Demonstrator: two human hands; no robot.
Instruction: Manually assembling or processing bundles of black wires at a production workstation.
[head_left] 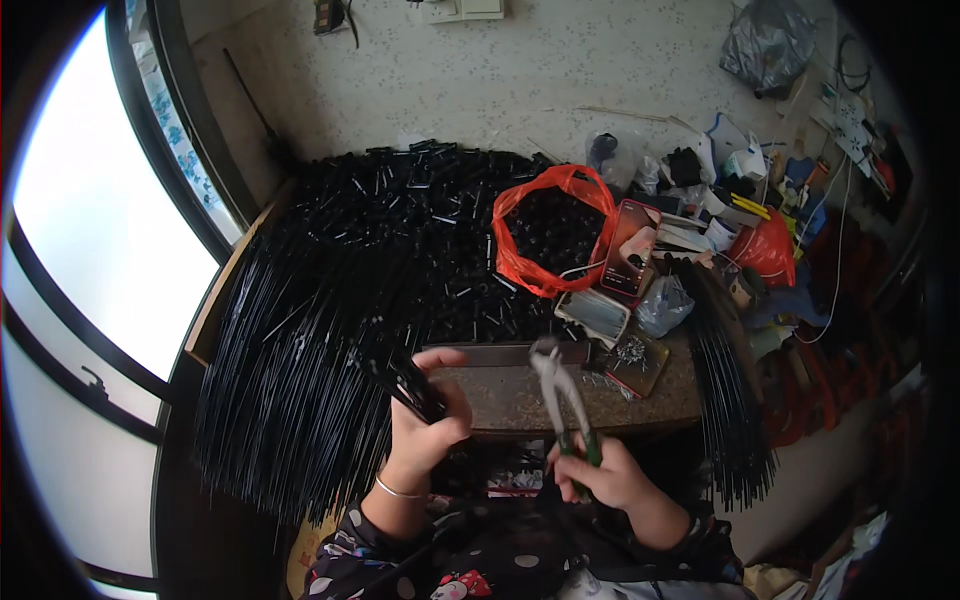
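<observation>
My left hand (432,428) is closed around a glossy black plastic piece (412,388), blurred at its upper end; its thumb and forefinger stick up beside the piece. To the right, my right hand (606,474) grips the green handles of metal pincers (556,384), whose rounded head points up and away from me. Pincers and black piece are apart. Behind both hands a dark bar (490,354) lies along the table's near edge. Long thin black rods (290,380) hang over the edge left of my left hand.
Short black tubes (440,195) heap across the table. A red plastic bag (510,262) holds small black parts; beside it stand a phone (630,245) and a tray of thin strips (600,315). Small silver fasteners (630,350) lie nearby. More rods (725,400) hang at right. A window (90,200) is at left.
</observation>
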